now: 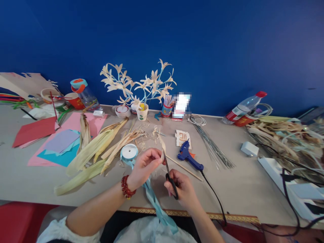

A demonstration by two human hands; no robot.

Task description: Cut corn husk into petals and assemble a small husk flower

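Note:
Between the fingertips of my left hand (146,166) is a small pale strip of corn husk (163,148), held upright. My right hand (182,189) grips black-handled scissors (172,185), whose blades point up and lie against the husk piece. Whether the blades are parted is hard to make out. Left of my left hand stands a spool (129,152) of light blue ribbon, and the loose ribbon (154,199) trails under my wrist and over the table's front edge. Curly husk scraps (144,138) lie beyond my hands. Dried corn husks (91,152) are spread to the left.
A blue glue gun (188,156) lies right of my hands, its cord running off the front edge. Behind it are metal wires (212,145). Husk flowers stand in a paper cup (142,113) at the back. A power strip (280,185) and a tilted bottle (244,108) are at right.

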